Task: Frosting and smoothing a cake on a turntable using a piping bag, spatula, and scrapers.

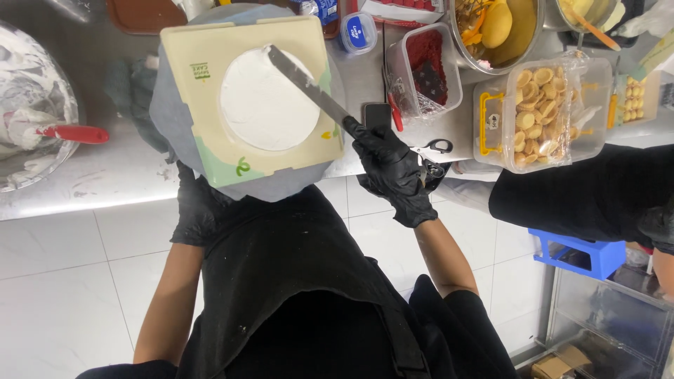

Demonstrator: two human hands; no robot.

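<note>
cake (261, 98): round, smooth white | right hand (390, 168) grips spatula (309, 85) | left hand (196, 207) under turntable (172, 112)

White cake (261, 98) on cream board (203, 49), grey turntable (168, 105), black-gloved right hand (393, 172), red-handled spatula (74, 133).

White tiled floor (63, 281), steel counter (105, 175)

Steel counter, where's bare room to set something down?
Bare steel counter lies between the big cream-smeared mixing bowl and the grey turntable. Right of the white round cake it is crowded: red-crumb tub, clear pastry-shell box, scissors.
</note>
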